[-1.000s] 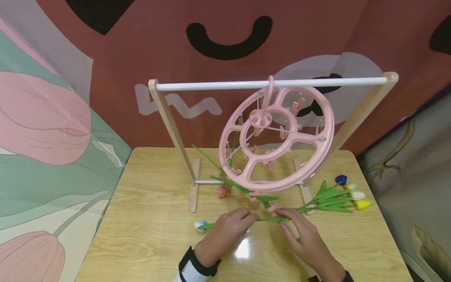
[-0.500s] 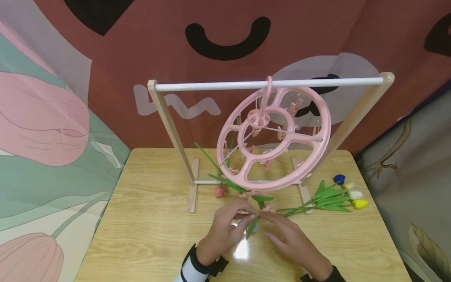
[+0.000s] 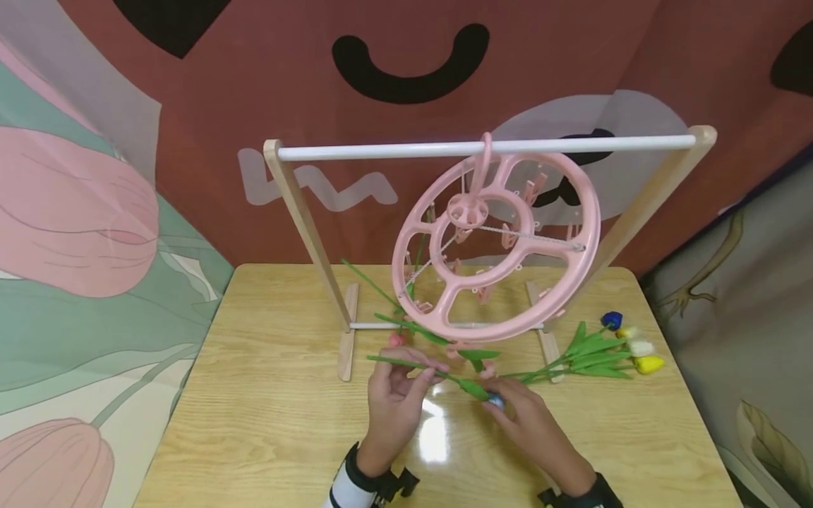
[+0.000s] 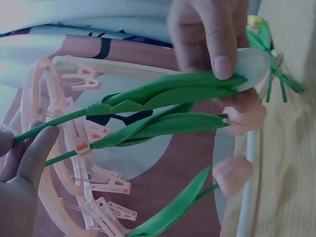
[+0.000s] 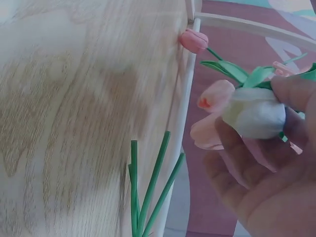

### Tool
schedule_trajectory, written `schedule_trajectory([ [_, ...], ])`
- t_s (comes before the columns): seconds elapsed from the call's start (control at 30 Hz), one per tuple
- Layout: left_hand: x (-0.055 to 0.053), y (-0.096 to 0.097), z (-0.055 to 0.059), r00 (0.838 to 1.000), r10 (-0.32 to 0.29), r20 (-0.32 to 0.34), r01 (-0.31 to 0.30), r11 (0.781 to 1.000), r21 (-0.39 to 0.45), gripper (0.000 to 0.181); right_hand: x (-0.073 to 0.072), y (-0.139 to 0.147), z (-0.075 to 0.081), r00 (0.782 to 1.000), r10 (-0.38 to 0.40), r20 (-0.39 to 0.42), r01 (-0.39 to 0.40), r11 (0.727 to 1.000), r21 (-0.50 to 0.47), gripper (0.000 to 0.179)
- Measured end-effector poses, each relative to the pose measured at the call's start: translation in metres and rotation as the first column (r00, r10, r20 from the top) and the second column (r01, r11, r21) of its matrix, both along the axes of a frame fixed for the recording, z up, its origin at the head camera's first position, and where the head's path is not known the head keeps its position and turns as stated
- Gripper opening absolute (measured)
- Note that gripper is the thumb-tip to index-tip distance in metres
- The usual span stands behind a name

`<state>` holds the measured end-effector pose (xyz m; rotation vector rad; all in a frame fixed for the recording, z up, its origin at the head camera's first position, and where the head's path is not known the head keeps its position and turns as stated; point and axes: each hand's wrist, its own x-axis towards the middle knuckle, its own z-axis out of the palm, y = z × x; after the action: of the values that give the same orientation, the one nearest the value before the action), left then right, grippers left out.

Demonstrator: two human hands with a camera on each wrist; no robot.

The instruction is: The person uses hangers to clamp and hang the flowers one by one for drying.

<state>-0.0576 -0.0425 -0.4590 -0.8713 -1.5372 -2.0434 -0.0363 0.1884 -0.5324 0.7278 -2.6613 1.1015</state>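
Observation:
A white artificial tulip [image 5: 254,113] with green leaves [image 4: 163,89] is held between both hands, its bloom to the right and its stem to the left in the head view. My left hand [image 3: 395,406] pinches the stem between thumb and fingers. Around the bloom, my right hand [image 3: 530,430] has its thumb on one side and fingers on the other. Just beyond the hands hangs a round pink clip hanger [image 3: 565,282] with several clothes pegs [image 4: 74,128]. Pink tulips [image 4: 232,175] hang bloom-down from it, close to the held flower.
A wooden stand with a white top rail [image 3: 381,152] carries the hanger. On the table [image 3: 254,423], at the right, lies a bunch of tulips [image 3: 597,356] with blue, white and yellow blooms. The stand's foot [image 3: 348,339] rests left of the hanger.
The white tulip has been turned end for end: its bloom went from left of my left hand to my right hand. My right hand now grips the bloom; the hanger stays in place.

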Motion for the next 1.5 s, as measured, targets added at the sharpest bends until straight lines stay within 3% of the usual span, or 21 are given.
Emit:
schedule_trajectory([
  [0.23,0.000,0.002,-0.006,0.998,-0.027,0.056,0.026,0.999,0.018,0.033,-0.001,0.007,0.008,1.000,-0.029,-0.010,0.028,0.996,-0.080,0.028],
  [0.33,0.002,0.006,-0.016,0.990,-0.049,0.131,0.052,0.999,-0.018,0.038,-0.002,0.007,0.013,0.997,-0.035,-0.067,0.029,0.995,-0.097,0.030],
  [0.5,0.009,0.021,-0.031,0.940,-0.144,0.310,0.150,0.989,0.002,0.041,-0.003,0.004,0.023,0.990,-0.048,-0.133,0.034,0.994,-0.108,0.033],
  [0.57,0.009,0.029,-0.035,0.926,-0.171,0.337,0.171,0.985,0.029,0.040,-0.004,0.002,0.026,0.986,-0.048,-0.157,0.031,0.994,-0.106,0.032],
  [0.63,0.009,0.035,-0.039,0.931,-0.166,0.325,0.165,0.986,0.032,0.037,-0.004,-0.001,0.028,0.985,-0.033,-0.170,0.017,0.995,-0.096,0.031],
  [0.8,0.008,0.042,-0.046,0.955,-0.070,0.288,0.075,0.997,-0.006,0.029,-0.003,0.000,0.032,0.989,-0.011,-0.147,0.000,0.997,-0.075,0.038],
  [0.93,0.007,0.041,-0.042,0.953,-0.006,0.303,0.022,0.999,-0.046,0.027,-0.007,0.014,0.040,0.977,-0.080,-0.198,0.059,0.993,-0.105,0.049],
  [1.03,0.007,0.039,-0.034,0.957,0.014,0.290,0.009,0.997,-0.079,0.024,-0.014,0.032,0.054,0.968,-0.154,-0.197,0.129,0.982,-0.136,0.056],
  [1.23,0.007,0.033,-0.028,0.983,0.060,0.174,-0.029,0.984,-0.178,0.012,-0.035,0.058,0.095,0.965,-0.218,-0.143,0.199,0.971,-0.135,0.077],
  [1.37,0.006,0.030,-0.028,0.978,0.081,0.190,-0.036,0.973,-0.229,0.009,-0.054,0.064,0.124,0.985,-0.129,-0.118,0.109,0.981,-0.160,0.078],
  [1.5,0.007,0.028,-0.027,0.972,0.089,0.217,-0.033,0.968,-0.250,0.012,-0.070,0.064,0.141,0.999,0.007,-0.049,-0.017,0.977,-0.213,0.066],
])
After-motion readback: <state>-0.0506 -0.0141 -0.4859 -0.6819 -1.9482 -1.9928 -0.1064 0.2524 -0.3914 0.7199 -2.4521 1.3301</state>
